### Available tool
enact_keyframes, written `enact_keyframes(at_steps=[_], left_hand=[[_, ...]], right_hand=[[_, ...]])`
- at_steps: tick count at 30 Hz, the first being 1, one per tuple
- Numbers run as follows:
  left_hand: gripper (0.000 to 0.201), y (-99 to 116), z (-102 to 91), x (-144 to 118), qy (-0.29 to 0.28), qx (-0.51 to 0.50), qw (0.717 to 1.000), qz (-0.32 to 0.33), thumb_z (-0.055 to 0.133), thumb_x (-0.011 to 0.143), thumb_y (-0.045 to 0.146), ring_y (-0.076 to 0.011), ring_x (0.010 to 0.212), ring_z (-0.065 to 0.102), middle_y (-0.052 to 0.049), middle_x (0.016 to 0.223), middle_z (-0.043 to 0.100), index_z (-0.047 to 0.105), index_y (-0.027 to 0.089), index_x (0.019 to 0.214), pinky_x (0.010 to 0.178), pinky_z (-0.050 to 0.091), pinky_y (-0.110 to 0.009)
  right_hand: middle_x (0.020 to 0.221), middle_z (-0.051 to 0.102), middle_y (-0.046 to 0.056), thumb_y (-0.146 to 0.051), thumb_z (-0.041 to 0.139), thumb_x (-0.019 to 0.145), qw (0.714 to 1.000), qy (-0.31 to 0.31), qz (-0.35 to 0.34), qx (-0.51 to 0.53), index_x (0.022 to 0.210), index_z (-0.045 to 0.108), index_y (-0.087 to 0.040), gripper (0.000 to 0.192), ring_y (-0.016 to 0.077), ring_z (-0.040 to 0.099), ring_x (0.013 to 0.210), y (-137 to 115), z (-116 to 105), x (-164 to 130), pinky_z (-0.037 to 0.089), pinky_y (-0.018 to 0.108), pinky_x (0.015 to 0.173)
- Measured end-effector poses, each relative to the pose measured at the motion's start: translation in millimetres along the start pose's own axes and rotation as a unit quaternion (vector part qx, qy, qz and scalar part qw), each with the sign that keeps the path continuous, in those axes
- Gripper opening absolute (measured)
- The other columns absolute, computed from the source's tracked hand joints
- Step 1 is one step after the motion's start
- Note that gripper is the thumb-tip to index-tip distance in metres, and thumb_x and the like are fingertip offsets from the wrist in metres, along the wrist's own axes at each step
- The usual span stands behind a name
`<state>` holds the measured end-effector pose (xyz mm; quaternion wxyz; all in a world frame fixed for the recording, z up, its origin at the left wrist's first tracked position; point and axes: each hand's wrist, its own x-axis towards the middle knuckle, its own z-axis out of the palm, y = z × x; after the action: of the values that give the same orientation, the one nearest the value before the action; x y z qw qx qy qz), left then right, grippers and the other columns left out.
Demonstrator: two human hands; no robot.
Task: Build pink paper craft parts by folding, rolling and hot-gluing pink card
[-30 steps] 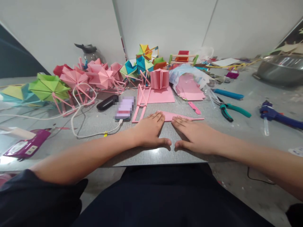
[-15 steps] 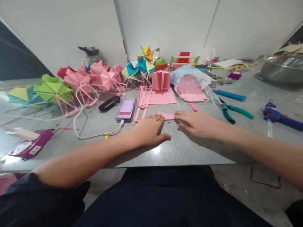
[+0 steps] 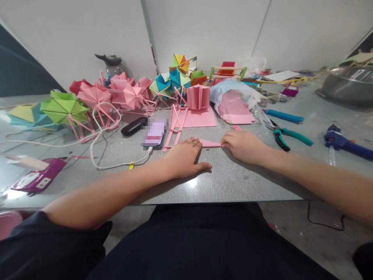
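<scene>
A folded pink paper piece (image 3: 210, 143) lies flat on the grey table (image 3: 227, 182), and only a narrow wedge of it shows between my hands. My left hand (image 3: 185, 158) lies palm down on its left end, fingers together. My right hand (image 3: 243, 145) has its fingers curled, the fingertips pressing on the paper's right end. A pink stick frame (image 3: 174, 128) lies just beyond my left hand.
A phone (image 3: 155, 134) on a white cable, a black case (image 3: 133, 126), pink sheets (image 3: 199, 116), a bag of pink paper (image 3: 234, 105), green pliers (image 3: 287, 136), a blue glue gun (image 3: 344, 142). Folded paper stars (image 3: 96, 97) stand at the back left, a metal bowl (image 3: 346, 85) at the far right.
My right hand slid away from me and to the right along the paper and curled its fingers. The paper's visible part grew shorter. My left hand stayed put.
</scene>
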<state>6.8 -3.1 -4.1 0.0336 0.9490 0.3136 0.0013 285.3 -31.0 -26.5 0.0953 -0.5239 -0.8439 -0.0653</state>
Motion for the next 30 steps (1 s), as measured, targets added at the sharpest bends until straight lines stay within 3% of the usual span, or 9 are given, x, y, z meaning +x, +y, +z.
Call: enact_keyframes(at_steps=[3,6,12,18,24,30], left_hand=[[0.092,10,0.2,-15,0.007,0.016,0.999,0.035,0.056,0.106,0.079,-0.0420,0.164,0.048,-0.030,0.164,0.060,0.059,0.002,0.156,0.130,0.045,-0.055],[0.096,23,-0.8,-36,0.007,0.032,0.995,0.094,0.056,0.104,0.082,-0.0403,0.161,0.052,-0.029,0.164,0.061,0.058,0.001,0.157,0.130,0.046,-0.050],[0.088,38,4.7,-65,0.018,0.063,0.980,0.186,0.058,0.109,0.072,-0.0386,0.157,0.058,-0.028,0.162,0.062,0.058,-0.001,0.157,0.130,0.048,-0.046],[0.076,40,19.8,-68,0.092,0.105,0.965,0.224,0.060,0.110,0.066,-0.0412,0.136,0.074,-0.031,0.141,0.076,0.070,-0.003,0.142,0.122,0.056,-0.052],[0.085,38,19.6,-63,0.101,0.114,0.965,0.214,0.071,0.103,0.070,-0.0404,0.135,0.075,-0.031,0.141,0.076,0.069,-0.006,0.141,0.122,0.058,-0.048],[0.089,37,13.3,-59,0.073,0.099,0.972,0.203,0.069,0.103,0.070,-0.0407,0.139,0.073,-0.033,0.146,0.073,0.064,-0.008,0.146,0.123,0.056,-0.048]], right_hand=[[0.091,0.077,0.009,-0.024,0.050,0.110,1.000,-0.007,-0.023,-0.014,0.096,0.076,-0.021,0.029,0.0245,0.071,0.087,-16,-7,-20,0.050,0.036,0.077],[0.088,0.075,0.008,-0.023,0.048,0.111,0.999,-0.003,-0.032,-0.013,0.093,0.074,-0.022,0.031,0.0247,0.069,0.083,-36,-15,-51,0.049,0.037,0.076],[0.083,0.073,0.006,-0.022,0.042,0.116,0.997,0.062,-0.038,-0.006,0.089,0.070,-0.023,0.039,0.0228,0.067,0.076,-64,-24,-96,0.051,0.037,0.074],[0.081,0.072,0.004,-0.011,0.049,0.108,0.998,0.063,-0.022,-0.023,0.086,0.070,-0.022,0.032,0.0217,0.066,0.074,-71,-25,-104,0.049,0.036,0.070],[0.088,0.076,0.005,-0.001,0.048,0.104,0.992,0.078,-0.039,-0.094,0.093,0.076,-0.021,0.036,0.0212,0.069,0.077,-82,-35,-105,0.048,0.035,0.070],[0.089,0.075,0.007,-0.026,0.053,0.116,0.988,0.112,-0.062,-0.083,0.106,0.079,-0.018,0.030,0.0216,0.068,0.075,-97,-34,-100,0.048,0.036,0.071]])
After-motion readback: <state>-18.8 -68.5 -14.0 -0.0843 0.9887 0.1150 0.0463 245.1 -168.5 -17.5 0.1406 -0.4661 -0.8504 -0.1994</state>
